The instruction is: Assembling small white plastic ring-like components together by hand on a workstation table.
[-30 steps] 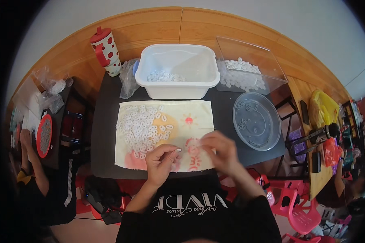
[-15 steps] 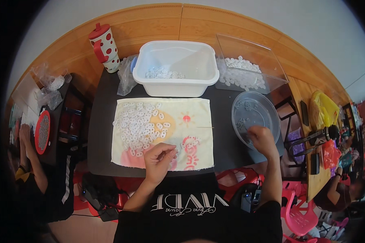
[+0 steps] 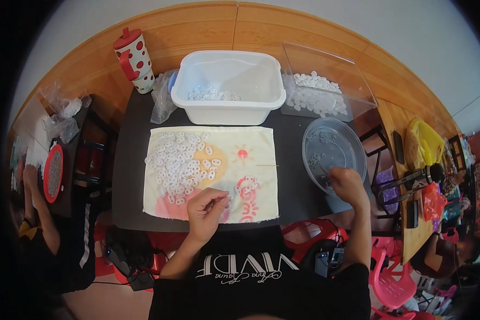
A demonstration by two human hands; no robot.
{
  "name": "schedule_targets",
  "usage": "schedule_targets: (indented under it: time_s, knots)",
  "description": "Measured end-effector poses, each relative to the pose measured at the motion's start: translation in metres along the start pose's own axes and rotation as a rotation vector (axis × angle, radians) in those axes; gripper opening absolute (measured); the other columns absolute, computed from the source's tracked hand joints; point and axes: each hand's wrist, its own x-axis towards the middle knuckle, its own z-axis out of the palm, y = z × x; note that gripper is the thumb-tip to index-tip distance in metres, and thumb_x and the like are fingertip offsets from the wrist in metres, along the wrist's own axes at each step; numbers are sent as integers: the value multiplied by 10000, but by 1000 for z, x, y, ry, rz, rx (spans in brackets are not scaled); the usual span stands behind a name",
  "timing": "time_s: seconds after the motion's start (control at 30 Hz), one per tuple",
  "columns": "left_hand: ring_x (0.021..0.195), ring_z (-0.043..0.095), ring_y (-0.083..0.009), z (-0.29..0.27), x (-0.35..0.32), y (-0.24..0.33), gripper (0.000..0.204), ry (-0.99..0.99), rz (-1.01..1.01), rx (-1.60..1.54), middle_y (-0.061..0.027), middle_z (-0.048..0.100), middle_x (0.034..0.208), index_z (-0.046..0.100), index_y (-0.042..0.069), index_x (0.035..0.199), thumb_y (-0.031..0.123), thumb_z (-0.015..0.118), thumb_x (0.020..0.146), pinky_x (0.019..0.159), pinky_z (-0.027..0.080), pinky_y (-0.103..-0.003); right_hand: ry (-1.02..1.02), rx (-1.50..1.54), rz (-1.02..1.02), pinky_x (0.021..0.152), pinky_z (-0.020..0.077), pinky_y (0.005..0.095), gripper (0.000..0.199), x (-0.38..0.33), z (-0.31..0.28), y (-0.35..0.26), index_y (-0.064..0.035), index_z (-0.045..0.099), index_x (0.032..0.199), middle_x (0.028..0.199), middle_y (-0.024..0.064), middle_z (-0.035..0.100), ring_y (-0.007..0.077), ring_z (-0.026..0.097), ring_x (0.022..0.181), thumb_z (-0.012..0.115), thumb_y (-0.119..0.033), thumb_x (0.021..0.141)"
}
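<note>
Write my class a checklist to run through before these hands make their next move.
1. Left hand over the cloth: ok.
2. Left fingers holding a piece: cannot tell; too small.
3. Right hand at the round clear tray: ok.
4. Dark pieces in the tray: ok.
5. Right hand holding one: cannot tell; fingertips unclear.
6. White pieces all in one group on the cloth: not ok; a few lie apart, right.

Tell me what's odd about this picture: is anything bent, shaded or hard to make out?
In the head view, the wooden panel bows into an arch and the corners go black; in the head view, soft shading lies inside the white tub; in the head view, the dark bits in the clear dish are too small to tell apart clearly.
</note>
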Motion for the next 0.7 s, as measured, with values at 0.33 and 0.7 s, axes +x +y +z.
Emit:
schedule_targets:
  time_s: [0.33, 0.7]
  knots:
    - [751, 640, -116, 1, -3, 3, 137, 22, -14, -41, -82, 658, 889, 678, -53, 1016, -73, 663, 882, 670, 498, -227, 81, 272, -51, 666, 495, 350, 135, 2, 0, 8, 18, 640, 939, 847, 169, 629, 314, 649, 773, 618, 60, 813]
    - [777, 622, -116, 0, -2, 5, 178, 29, 19, -67, -75, 635, 897, 686, -51, 1034, -100, 649, 867, 684, 486, -224, 405, 180, -95, 679, 499, 337, 101, 29, 1, -21, 34, 628, 903, 816, 180, 636, 305, 659, 747, 618, 81, 815]
